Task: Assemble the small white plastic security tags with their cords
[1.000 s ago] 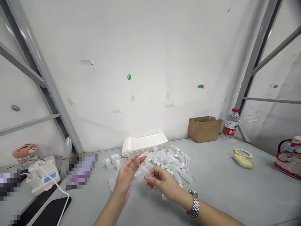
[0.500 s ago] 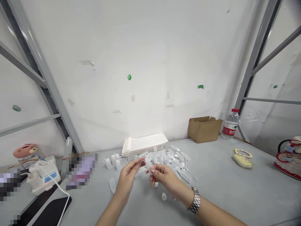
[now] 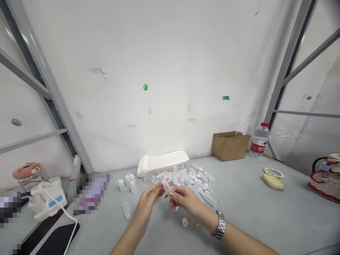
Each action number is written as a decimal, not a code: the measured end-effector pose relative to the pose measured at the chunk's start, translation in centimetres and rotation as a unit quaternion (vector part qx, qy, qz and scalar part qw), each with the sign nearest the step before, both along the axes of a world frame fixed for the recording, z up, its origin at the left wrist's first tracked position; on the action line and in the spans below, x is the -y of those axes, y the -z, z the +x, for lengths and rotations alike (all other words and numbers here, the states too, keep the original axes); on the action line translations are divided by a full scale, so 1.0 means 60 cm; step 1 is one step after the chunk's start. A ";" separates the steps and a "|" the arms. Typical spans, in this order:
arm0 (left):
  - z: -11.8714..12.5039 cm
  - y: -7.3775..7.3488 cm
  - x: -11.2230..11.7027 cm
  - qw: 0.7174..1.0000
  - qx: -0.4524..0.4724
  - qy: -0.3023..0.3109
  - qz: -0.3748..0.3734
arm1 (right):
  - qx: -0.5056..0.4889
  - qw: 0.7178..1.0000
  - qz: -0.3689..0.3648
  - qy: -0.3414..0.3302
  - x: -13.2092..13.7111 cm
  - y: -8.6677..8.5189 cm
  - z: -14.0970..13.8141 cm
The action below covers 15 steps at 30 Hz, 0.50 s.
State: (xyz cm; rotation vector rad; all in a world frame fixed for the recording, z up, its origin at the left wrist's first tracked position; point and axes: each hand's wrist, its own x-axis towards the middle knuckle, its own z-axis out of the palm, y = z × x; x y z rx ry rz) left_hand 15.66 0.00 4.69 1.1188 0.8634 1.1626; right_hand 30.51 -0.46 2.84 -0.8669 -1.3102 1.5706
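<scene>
Both hands meet over the grey table, just in front of a heap of small translucent plastic bottles. My right hand, with a metal watch on its wrist, pinches one small clear bottle at its lower end. My left hand has its fingertips closed on the bottle's top end. Three small bottles stand upright to the left. One bottle lies alone near my left forearm, and a small cap lies below my right hand.
A stack of white flat bags lies against the wall behind the heap. A cardboard box and a water bottle stand at back right. A yellow toy lies right; a white device with cable sits left. Grey shelf struts frame both sides.
My hands came together: the right hand lifted the small bottle up and my left fingertips, open a second ago, closed on its top end.
</scene>
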 end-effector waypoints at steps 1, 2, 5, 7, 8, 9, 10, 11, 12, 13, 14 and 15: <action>0.002 -0.002 0.002 1.000 -0.005 0.003 -0.001 | -0.002 1.000 0.002 -0.011 0.001 -0.001 0.001; 0.004 -0.003 0.003 1.000 -0.008 0.007 -0.002 | -0.005 1.000 0.003 -0.024 0.001 -0.001 0.001; 0.005 -0.005 0.004 1.000 0.002 0.010 -0.008 | -0.006 0.999 0.007 -0.045 0.004 -0.005 0.002; 0.004 -0.004 0.003 1.000 0.027 0.002 -0.014 | 0.000 0.999 0.010 -0.040 0.006 -0.006 0.001; 0.003 -0.003 0.003 0.999 0.042 -0.002 -0.018 | 0.002 0.999 0.012 -0.035 0.006 -0.005 0.000; 0.002 -0.002 0.002 0.998 0.056 -0.004 -0.022 | 0.003 0.999 0.013 -0.030 0.006 -0.004 -0.001; 0.002 -0.002 0.001 0.998 0.066 -0.005 -0.023 | 0.003 1.000 0.014 -0.028 0.005 -0.003 -0.001; 0.001 -0.001 0.001 0.997 0.069 -0.006 -0.023 | 0.002 1.000 0.014 -0.028 0.004 0.000 -0.002; 0.001 -0.001 0.001 0.997 0.068 -0.007 -0.022 | 0.000 1.000 0.013 -0.029 0.003 0.002 -0.003; 0.001 0.000 0.001 0.998 0.063 -0.010 -0.021 | -0.002 0.999 0.013 -0.030 0.002 0.004 -0.004; 0.001 0.000 0.002 0.998 0.057 -0.010 -0.019 | -0.003 0.999 0.012 -0.031 0.002 0.006 -0.005; 0.001 0.001 0.002 0.998 0.053 -0.009 -0.018 | -0.004 0.999 0.013 -0.032 0.001 0.007 -0.006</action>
